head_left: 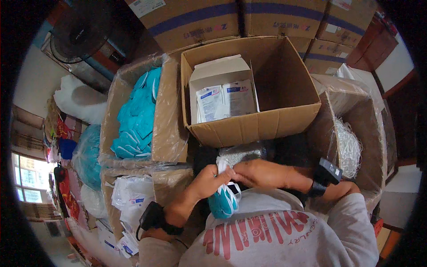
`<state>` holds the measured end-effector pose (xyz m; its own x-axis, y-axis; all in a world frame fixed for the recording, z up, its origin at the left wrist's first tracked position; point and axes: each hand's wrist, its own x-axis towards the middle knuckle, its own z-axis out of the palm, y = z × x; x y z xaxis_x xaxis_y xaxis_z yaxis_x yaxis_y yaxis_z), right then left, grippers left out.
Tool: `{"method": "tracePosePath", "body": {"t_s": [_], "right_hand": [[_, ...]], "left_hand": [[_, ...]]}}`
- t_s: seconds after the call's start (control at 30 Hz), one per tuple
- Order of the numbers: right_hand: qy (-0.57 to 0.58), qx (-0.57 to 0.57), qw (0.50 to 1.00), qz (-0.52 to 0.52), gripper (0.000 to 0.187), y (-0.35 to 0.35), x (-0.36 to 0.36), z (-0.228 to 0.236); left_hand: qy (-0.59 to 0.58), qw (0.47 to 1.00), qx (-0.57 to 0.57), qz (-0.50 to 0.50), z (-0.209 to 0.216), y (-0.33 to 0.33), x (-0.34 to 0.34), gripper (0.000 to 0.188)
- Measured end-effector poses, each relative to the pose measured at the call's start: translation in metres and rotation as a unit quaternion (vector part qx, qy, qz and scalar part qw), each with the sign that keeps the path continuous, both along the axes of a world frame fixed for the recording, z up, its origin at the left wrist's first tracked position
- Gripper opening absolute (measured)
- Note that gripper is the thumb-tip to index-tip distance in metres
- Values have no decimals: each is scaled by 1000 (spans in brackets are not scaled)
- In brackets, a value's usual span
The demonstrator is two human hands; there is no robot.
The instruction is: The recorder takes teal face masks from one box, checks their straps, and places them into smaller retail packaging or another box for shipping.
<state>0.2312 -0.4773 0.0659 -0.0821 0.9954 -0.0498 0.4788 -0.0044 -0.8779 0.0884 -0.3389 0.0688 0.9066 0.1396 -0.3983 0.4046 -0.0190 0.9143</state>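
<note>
Both my hands meet in front of my chest, closed around a small bundle of teal folded face masks (222, 204) with white edges. White material, perhaps straps or a bag, sticks up above my fingers. My left hand (208, 181) grips the bundle from the left. Pressed against it, my right hand (242, 172) pinches the bundle near its top; the fingertips are partly hidden. More teal masks (135, 113) fill the plastic-lined box at the left. Just beyond my hands stands an open cardboard box (249, 129), holding a white carton (222, 70) of flat printed packets (224, 101).
A lower-left box holds white packets (133, 196). At the right, a plastic-lined box (371, 129) contains white elastic cords (348, 149). Taped cartons (195, 22) are stacked at the back. A black fan (80, 35) stands far left, above a plastic bag of teal items (89, 155).
</note>
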Motion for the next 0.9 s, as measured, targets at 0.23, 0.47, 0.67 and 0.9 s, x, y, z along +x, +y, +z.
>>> {"method": "tracePosePath", "body": {"t_s": [0.23,0.47,0.67,0.9], "right_hand": [[66,-36,977,199,26,-30,-14,-6],[158,-200,930,266,26,-76,21,26],[135,-304,903,273,25,-129,66,31],[264,-365,876,-173,26,-115,91,29]], "left_hand": [[112,949,-10,-294,0,-13,-17,38],[61,933,-49,-350,-47,-57,-39,44],[52,933,-48,-352,-43,-54,-42,31],[4,982,119,-146,-39,-14,-19,31]]}}
